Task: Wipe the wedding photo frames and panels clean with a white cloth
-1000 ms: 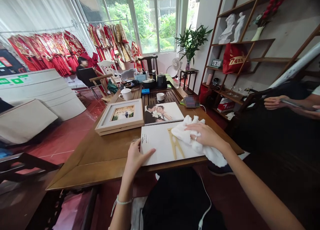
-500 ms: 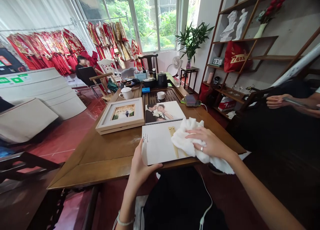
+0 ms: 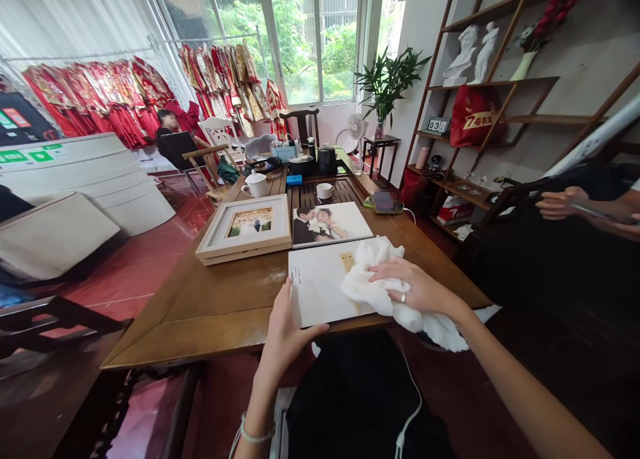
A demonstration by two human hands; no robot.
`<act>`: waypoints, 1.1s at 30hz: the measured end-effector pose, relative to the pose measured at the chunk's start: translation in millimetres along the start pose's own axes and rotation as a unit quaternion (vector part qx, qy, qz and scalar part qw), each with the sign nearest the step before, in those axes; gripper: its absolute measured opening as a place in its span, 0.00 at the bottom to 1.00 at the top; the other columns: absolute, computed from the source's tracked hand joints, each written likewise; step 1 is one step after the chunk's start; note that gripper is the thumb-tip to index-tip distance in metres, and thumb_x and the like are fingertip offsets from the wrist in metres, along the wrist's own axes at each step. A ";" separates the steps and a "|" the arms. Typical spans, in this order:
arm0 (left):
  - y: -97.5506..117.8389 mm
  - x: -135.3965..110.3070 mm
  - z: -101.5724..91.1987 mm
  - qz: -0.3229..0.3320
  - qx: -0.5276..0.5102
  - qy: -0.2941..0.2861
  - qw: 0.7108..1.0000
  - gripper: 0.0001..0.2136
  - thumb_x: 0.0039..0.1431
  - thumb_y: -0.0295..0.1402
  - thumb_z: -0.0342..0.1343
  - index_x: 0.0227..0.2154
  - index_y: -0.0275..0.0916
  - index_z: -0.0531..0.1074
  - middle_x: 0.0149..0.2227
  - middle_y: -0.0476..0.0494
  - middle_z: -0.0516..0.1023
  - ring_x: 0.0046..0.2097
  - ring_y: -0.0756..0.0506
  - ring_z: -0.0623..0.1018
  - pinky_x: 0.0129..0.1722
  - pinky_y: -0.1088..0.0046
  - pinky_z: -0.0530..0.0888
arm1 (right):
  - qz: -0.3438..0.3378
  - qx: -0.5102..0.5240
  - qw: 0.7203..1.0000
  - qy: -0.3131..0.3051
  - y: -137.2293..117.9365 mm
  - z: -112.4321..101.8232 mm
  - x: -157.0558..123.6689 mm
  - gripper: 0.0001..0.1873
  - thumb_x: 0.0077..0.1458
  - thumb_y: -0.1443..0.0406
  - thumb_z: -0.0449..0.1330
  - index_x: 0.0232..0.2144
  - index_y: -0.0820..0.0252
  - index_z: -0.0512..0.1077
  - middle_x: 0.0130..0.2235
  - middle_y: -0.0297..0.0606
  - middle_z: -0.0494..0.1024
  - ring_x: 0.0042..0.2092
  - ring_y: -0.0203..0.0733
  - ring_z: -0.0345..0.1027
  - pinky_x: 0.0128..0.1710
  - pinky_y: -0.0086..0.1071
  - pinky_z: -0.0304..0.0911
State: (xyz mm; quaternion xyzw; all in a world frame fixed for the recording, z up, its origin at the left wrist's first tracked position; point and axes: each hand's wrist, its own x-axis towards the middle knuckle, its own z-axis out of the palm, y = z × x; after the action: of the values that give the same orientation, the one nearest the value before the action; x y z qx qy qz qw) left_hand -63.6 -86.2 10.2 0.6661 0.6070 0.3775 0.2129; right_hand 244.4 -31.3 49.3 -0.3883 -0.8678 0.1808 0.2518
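A flat white photo album (image 3: 317, 282) with small print and a tan figure lies at the table's front edge. My left hand (image 3: 290, 322) grips its near left corner, thumb along the front edge and fingers at the left side. On the album's right part, my right hand (image 3: 413, 286) presses a bunched white towel (image 3: 373, 279); part of the towel hangs past the table edge. Just behind lies a wedding photo panel (image 3: 333, 224) showing a couple. To its left, a pale wooden picture frame (image 3: 245, 227) rests on another frame.
The wooden table (image 3: 210, 312) carries a lidded white mug (image 3: 256, 184), a white cup (image 3: 325, 191), a black kettle (image 3: 327, 159) and a phone (image 3: 384, 202) on a cable. At right, another person's hands (image 3: 565, 204) hold a phone. A chair (image 3: 55, 326) stands left.
The towel and my right hand have shifted slightly left over the album, covering more of the tan figure. My left hand keeps its grip. The camera view has shifted a little.
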 end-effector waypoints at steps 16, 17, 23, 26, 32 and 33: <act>-20.2 124.6 3.0 0.188 0.256 -0.038 0.947 0.12 0.62 0.35 0.48 0.42 0.37 0.72 0.46 0.34 0.74 0.51 0.35 0.72 0.52 0.55 0.71 | 0.113 -0.100 0.984 0.093 35.4 -2.2 27.2 0.17 0.53 0.63 0.58 0.45 0.51 0.78 0.52 0.38 0.78 0.53 0.53 0.69 0.55 0.50 0.62; -19.4 123.7 2.7 0.193 0.262 -0.039 0.945 0.12 0.62 0.35 0.48 0.42 0.37 0.72 0.45 0.33 0.74 0.51 0.36 0.72 0.52 0.55 0.71 | 0.121 -0.113 0.981 0.097 37.5 -1.5 33.3 0.17 0.53 0.63 0.59 0.45 0.52 0.78 0.52 0.38 0.78 0.53 0.53 0.69 0.54 0.50 0.62; -13.6 117.3 -0.4 0.172 0.242 -0.036 0.954 0.12 0.63 0.36 0.47 0.40 0.37 0.73 0.47 0.34 0.72 0.51 0.36 0.72 0.52 0.56 0.72 | 0.126 -0.139 0.974 0.123 30.4 12.0 51.7 0.19 0.58 0.61 0.56 0.52 0.51 0.73 0.56 0.40 0.74 0.54 0.53 0.67 0.54 0.50 0.62; -15.0 113.2 -0.6 0.155 0.227 -0.028 0.961 0.12 0.62 0.37 0.48 0.41 0.37 0.72 0.48 0.33 0.70 0.52 0.36 0.72 0.50 0.57 0.73 | 0.077 -0.139 0.981 0.113 21.0 18.0 31.7 0.23 0.58 0.53 0.57 0.55 0.50 0.71 0.60 0.42 0.69 0.58 0.55 0.62 0.56 0.54 0.57; -17.9 111.4 0.3 0.170 0.211 -0.016 0.963 0.13 0.59 0.39 0.52 0.41 0.37 0.73 0.46 0.34 0.69 0.51 0.35 0.71 0.50 0.54 0.73 | 0.016 -0.131 0.989 0.070 2.7 17.7 -26.7 0.32 0.50 0.49 0.64 0.57 0.46 0.68 0.63 0.42 0.65 0.63 0.57 0.56 0.59 0.54 0.54; -17.9 112.0 0.1 0.175 0.207 -0.016 0.963 0.13 0.59 0.39 0.52 0.41 0.37 0.73 0.47 0.34 0.70 0.51 0.35 0.71 0.51 0.54 0.73 | 0.024 -0.136 0.988 0.075 1.3 17.1 -32.0 0.30 0.52 0.50 0.63 0.56 0.46 0.68 0.62 0.42 0.66 0.62 0.57 0.57 0.59 0.54 0.55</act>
State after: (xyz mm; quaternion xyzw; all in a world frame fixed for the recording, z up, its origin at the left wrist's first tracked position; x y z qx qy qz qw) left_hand -77.6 25.5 24.2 0.7974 0.5424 0.2643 0.0111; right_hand 253.6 -57.0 25.2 -0.4523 -0.8533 0.0377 0.2566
